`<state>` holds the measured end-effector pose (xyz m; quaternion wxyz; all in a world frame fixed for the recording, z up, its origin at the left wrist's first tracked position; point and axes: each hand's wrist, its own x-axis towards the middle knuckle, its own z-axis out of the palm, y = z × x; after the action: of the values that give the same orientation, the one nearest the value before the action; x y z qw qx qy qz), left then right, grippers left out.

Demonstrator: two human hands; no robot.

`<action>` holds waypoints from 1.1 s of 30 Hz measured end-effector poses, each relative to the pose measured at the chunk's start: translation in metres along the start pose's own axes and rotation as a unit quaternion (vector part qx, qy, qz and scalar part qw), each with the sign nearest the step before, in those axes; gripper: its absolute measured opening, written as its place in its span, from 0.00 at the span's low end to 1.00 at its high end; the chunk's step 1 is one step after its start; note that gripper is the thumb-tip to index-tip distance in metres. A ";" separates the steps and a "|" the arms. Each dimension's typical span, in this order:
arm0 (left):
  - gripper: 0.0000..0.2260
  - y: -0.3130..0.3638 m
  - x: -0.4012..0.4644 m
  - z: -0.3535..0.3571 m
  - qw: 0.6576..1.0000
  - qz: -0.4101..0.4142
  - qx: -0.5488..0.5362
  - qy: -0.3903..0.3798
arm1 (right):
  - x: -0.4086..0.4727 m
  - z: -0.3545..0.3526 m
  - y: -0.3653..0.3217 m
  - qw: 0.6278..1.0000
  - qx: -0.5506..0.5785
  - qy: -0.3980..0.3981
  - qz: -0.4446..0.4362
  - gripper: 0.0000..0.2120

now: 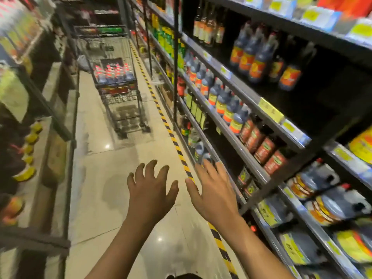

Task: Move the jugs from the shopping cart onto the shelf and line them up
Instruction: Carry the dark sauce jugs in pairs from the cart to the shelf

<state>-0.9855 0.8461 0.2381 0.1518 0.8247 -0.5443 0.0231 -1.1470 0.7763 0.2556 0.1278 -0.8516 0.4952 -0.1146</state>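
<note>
This is a supermarket aisle: long shelves of bottled sauces with yellow price tags run down the right, a wire shopping cart stands on the tiled floor, and the left racks, blurred, seem stocked too.

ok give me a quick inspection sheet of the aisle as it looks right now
surface: pale tiled floor, glossy, with a yellow and black striped tape line running along the shelf base
job's things: dark jugs with red caps packed in the shopping cart, which stands up the aisle, apart from the person; shelf on the right already holds rows of dark bottles, with a dark gap beside them
clutter: nothing seen on the floor
hands: left hand and right hand stretched forward, fingers spread, holding nothing
cables: nothing seen
surroundings: blurred shelving on the left; a second cart further back
</note>
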 end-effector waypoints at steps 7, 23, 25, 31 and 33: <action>0.27 -0.062 0.058 0.008 0.998 -0.061 0.005 -0.006 | 0.083 0.033 -0.048 0.998 0.003 -0.049 -0.050 0.30; 0.26 -0.183 0.309 0.041 0.980 -0.166 0.110 -0.019 | 0.388 0.100 -0.120 0.979 0.054 -0.144 -0.134 0.38; 0.25 -0.193 0.342 0.039 0.978 -0.181 0.104 -0.006 | 0.427 0.102 -0.128 0.976 0.035 -0.150 -0.152 0.33; 0.27 -0.221 0.419 0.040 0.976 -0.198 0.092 0.003 | 0.514 0.102 -0.148 0.972 0.034 -0.163 -0.164 0.30; 0.28 -0.235 0.443 0.043 0.974 -0.205 0.092 -0.002 | 0.541 0.108 -0.156 0.972 0.034 -0.165 -0.166 0.30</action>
<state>-0.5984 0.5247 0.2345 0.0754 0.9291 -0.3598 0.0400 -0.7239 0.3897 0.2429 0.2160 -0.9241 0.3152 -0.0086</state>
